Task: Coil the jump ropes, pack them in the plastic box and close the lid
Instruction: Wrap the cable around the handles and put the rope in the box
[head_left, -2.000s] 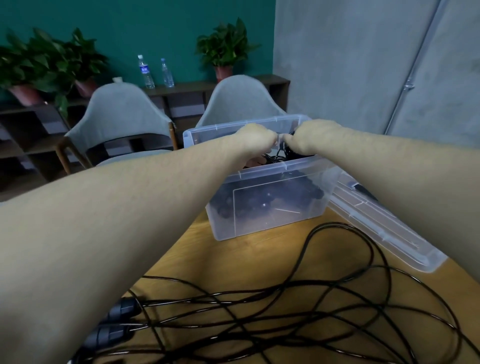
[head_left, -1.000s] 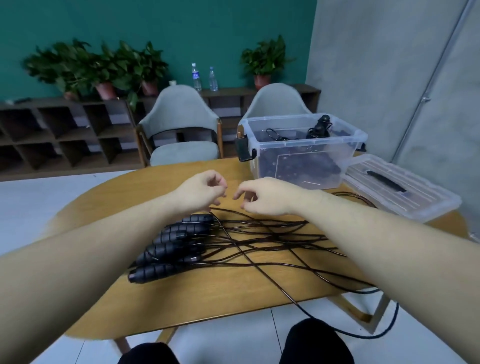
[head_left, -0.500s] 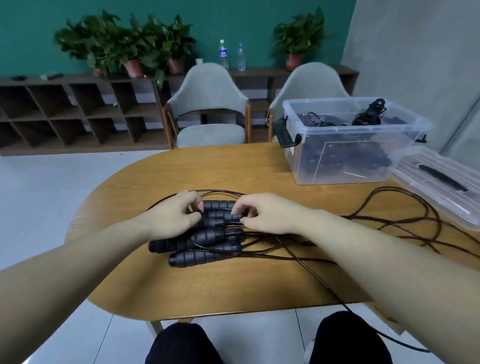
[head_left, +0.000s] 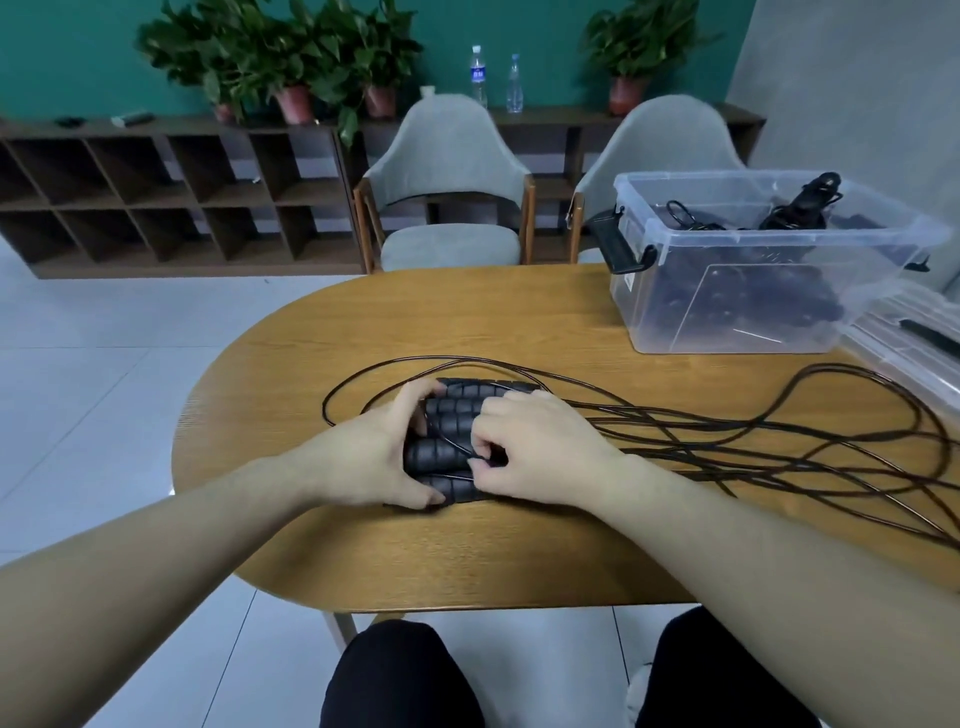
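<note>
While the left hand (head_left: 371, 462) clasps the rope handles (head_left: 457, 415) at frame centre and the right hand (head_left: 530, 452) pinches one cord (head_left: 727, 431), separating a single rope first should prevent tangling.

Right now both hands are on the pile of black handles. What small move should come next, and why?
Probably lift one pair of handles clear of the pile. The left hand cups the pile's left side and the right hand pinches a cord at it, while the cords trail loose and crossed to the right, so no rope can be coiled for the plastic box until one is separated.
</note>
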